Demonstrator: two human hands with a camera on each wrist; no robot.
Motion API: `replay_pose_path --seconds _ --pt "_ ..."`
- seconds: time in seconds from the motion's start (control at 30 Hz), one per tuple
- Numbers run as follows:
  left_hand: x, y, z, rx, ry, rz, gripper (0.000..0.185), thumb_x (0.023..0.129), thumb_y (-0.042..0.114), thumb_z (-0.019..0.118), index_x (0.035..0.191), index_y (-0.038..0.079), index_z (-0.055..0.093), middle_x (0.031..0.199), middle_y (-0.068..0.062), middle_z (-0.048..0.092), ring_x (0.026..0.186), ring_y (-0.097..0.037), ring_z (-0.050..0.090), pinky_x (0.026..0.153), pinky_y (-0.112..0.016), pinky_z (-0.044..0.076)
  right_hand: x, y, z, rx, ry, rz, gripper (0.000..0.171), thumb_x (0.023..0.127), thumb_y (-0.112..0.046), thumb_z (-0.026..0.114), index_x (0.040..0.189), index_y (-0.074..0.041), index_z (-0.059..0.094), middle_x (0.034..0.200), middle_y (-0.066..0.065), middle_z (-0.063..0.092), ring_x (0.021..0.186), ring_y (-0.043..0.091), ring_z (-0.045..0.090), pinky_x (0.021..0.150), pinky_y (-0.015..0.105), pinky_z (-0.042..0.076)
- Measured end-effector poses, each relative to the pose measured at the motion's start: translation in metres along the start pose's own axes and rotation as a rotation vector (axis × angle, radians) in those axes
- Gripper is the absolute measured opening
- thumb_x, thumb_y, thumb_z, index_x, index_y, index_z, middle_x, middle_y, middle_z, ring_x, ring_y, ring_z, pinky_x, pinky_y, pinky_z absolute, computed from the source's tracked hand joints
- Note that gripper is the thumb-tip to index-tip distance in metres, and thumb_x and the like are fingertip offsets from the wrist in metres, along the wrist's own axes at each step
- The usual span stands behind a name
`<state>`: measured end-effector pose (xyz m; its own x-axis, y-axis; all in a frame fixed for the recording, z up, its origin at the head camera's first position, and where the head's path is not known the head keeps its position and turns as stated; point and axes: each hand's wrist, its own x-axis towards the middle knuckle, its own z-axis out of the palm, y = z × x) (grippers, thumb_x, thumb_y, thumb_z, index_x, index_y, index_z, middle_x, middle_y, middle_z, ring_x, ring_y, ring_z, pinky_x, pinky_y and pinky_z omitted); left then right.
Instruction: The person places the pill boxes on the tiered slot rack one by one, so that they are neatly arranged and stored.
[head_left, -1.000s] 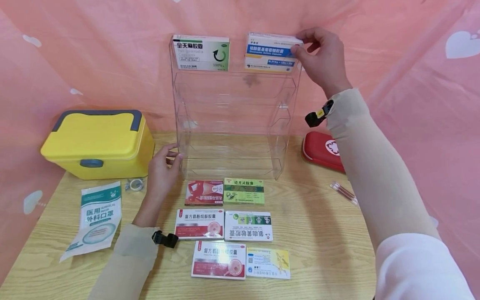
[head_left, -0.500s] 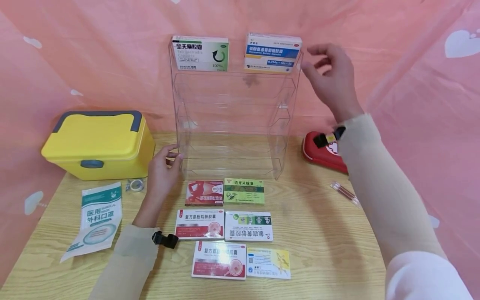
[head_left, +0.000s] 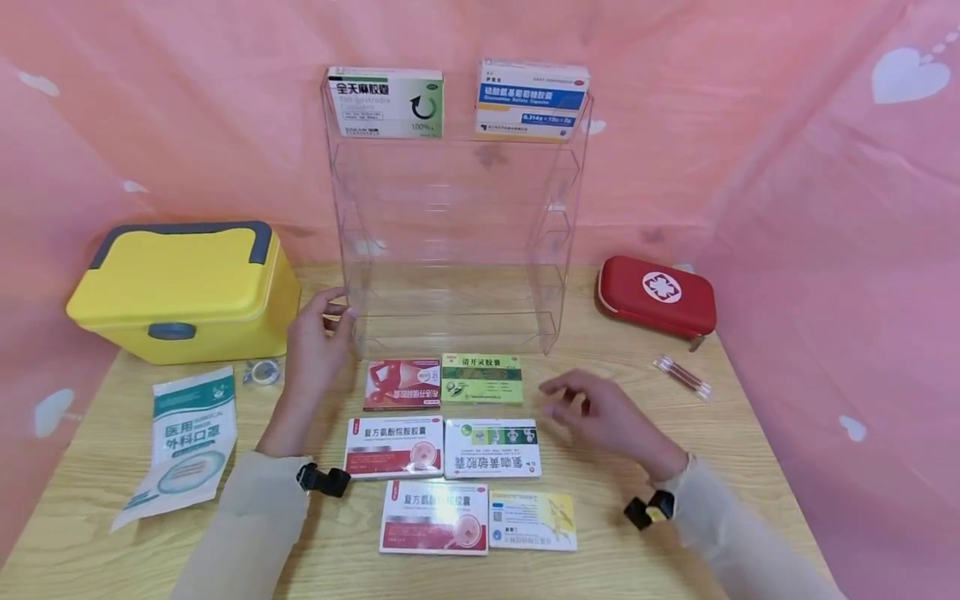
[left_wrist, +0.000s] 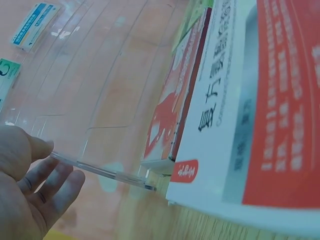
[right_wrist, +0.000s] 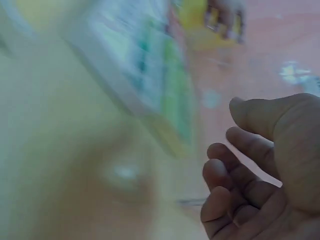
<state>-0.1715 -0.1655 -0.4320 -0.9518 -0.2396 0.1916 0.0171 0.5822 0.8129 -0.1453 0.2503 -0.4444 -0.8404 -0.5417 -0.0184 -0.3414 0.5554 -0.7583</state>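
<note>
**Materials and surfaces around the hands**

The left hand point(head_left: 313, 346) touches a clear, glossy plastic rack point(head_left: 450, 250). Just beside the right hand point(head_left: 600, 414) lie smooth, slightly shiny cardboard boxes point(head_left: 480, 379). Under both hands is a matt wooden table point(head_left: 637, 467) with visible grain. Behind hangs soft pink cloth point(head_left: 787, 167).

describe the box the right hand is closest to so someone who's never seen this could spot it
Start at the clear acrylic shelf standing on the wooden table. Just in front of its base lie two boxes side by side; take the right one, the green box, just left of the right hand. It is the only green-faced box on the table; its left neighbour is red.
</note>
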Motion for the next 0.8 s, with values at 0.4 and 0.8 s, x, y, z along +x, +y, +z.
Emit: replay_pose_path --seconds 0.4,0.8 --pt "-0.002 0.002 0.001 0.015 0.002 -0.008 0.037 0.101 0.018 0.065 0.138 0.012 0.06 0.112 -0.011 0.068 0.094 -0.027 0.063 0.079 -0.042 0.054 -0.026 0.007 0.045 -0.011 -0.051 0.099 0.052 0.089 -0.04 0.079 0.135 -0.019 0.066 0.111 -0.003 0.055 0.086 0.017 0.051 0.068 0.027 0.045" --pt "-0.002 0.002 0.001 0.018 0.009 0.01 0.037 0.101 0.018 0.064 0.138 0.011 0.059 0.109 -0.011 0.068 0.092 -0.027 0.062 0.077 -0.04 0.053 -0.023 0.006 0.049 -0.023 0.088 0.073 0.045 0.085 -0.035 0.084 0.126 -0.026 0.066 0.117 -0.007 0.051 0.092 0.017 0.052 0.071 0.029 0.048"
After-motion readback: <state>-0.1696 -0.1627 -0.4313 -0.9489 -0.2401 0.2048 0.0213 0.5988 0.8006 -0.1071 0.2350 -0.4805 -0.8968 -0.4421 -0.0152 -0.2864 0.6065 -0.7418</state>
